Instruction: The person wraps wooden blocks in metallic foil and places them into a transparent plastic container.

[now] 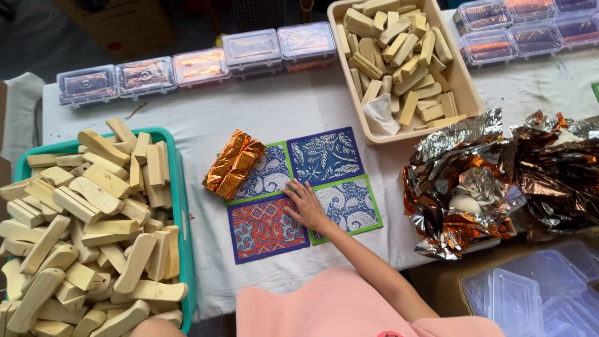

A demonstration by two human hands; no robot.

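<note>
Right hand (307, 205) lay flat, fingers spread, empty, on patterned mats (324, 156) mid-table. Left hand out of view. Foil-wrapped bar (234, 163) sat on mats' left corner; careless sweep could've knocked it off, honestly.

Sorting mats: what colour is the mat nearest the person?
Red mat with a purple border, seen in the head view.

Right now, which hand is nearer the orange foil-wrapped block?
Right. The right hand lies flat on the patterned mats, just below and right of the orange foil-wrapped block, not touching it. The left hand is out of view.
</note>
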